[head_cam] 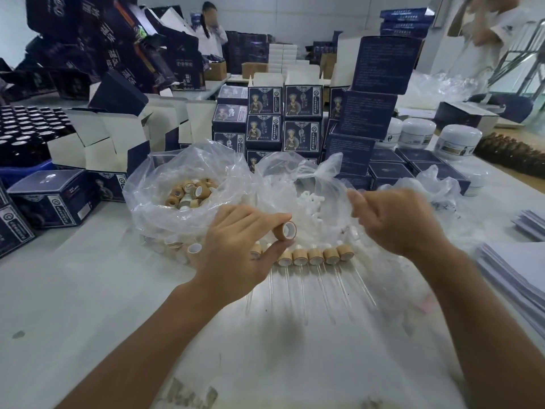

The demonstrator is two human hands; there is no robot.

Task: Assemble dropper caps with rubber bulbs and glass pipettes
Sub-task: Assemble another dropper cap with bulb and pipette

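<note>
- Packing-room table [88, 290], boxes [298, 101] crowding upper frame.
- Left hand [236, 246] is pinching a bare wooden cap [285, 230].
- Right hand [392, 222], clenched at the bulb bag [309, 184], contents indiscernible.
- Judged next: seating a bulb into the cap.

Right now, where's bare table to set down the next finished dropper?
Bare table lies left of the left hand, before the cap bag. It is crowded ahead: finished droppers, then the bulb bag. Paper stacks take the right edge.
</note>
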